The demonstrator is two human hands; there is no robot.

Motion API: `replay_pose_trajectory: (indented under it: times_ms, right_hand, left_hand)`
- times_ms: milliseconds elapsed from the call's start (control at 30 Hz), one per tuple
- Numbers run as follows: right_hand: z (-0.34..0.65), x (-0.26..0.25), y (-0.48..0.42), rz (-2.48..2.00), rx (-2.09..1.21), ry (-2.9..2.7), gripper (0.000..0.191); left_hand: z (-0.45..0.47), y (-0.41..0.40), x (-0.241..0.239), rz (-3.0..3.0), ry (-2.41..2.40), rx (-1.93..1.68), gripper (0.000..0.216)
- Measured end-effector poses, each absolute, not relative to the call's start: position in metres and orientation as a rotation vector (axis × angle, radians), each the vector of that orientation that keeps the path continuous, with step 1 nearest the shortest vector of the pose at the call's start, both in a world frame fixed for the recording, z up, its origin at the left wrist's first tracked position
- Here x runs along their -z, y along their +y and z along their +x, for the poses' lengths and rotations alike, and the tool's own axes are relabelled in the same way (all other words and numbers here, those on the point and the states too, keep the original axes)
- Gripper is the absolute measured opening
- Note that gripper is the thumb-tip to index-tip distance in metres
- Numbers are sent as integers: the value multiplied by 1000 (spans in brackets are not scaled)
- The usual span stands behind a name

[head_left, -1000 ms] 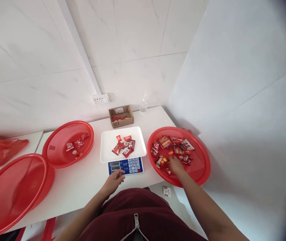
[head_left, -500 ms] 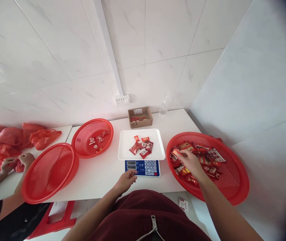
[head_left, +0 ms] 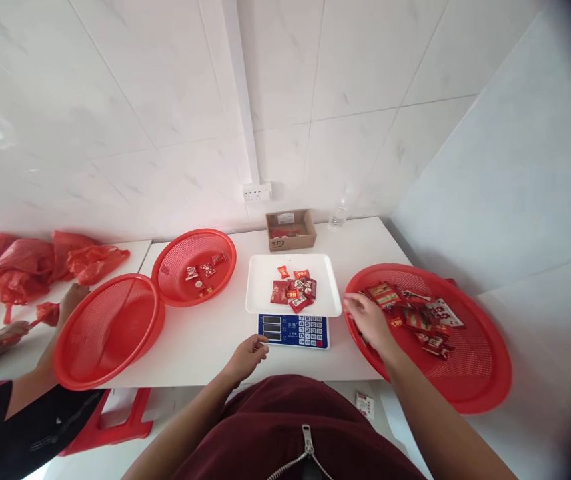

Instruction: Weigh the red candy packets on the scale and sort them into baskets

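Observation:
My right hand [head_left: 368,319] hovers over the left rim of a large red basket [head_left: 485,393] of red candy packets [head_left: 415,317]. Its fingers are pinched together and point toward the scale; what they hold is hidden. My left hand [head_left: 247,353] rests loosely curled on the white table [head_left: 200,347], just in front of the blue keypad [head_left: 293,330] of the scale. The scale's white tray [head_left: 265,300] carries several red candies [head_left: 294,291].
A smaller red basket [head_left: 180,290] holds a few packets; a big red basket [head_left: 108,333] overlaps it at the left. A cardboard box [head_left: 290,231], water bottle [head_left: 339,213] and wall socket [head_left: 257,193] stand behind. A co-worker's hands [head_left: 68,300] handle red plastic bags [head_left: 25,263]. Below lies a red stool [head_left: 115,417].
My right hand has come out of the middle of the candy basket and moved left to its rim, toward the scale. My left hand stayed by the keypad. The view swung left.

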State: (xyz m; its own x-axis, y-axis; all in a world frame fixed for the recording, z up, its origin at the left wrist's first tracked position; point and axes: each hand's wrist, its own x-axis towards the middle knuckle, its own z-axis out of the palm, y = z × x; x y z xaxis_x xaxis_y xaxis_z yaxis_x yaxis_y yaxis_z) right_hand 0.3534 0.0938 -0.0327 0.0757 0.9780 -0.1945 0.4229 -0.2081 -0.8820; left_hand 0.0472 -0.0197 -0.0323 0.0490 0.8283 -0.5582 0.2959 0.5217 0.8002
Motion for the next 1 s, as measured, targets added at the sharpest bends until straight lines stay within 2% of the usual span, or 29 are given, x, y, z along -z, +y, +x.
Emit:
replay_pose_trajectory:
  times_ms: [133, 300, 1000]
  right_hand:
    - [417, 64, 66, -2061, -820, -1435, 33]
    - [447, 88, 49, -2117, -777, -1434, 33]
    - [395, 43, 70, -2068, -857, -1625, 35]
  left_hand:
    - [42, -22, 35, 1007, 1534, -525, 36]
    - [39, -17, 35, 1001, 1534, -515, 32]
    - [34, 2, 29, 1035, 1520, -504, 36]
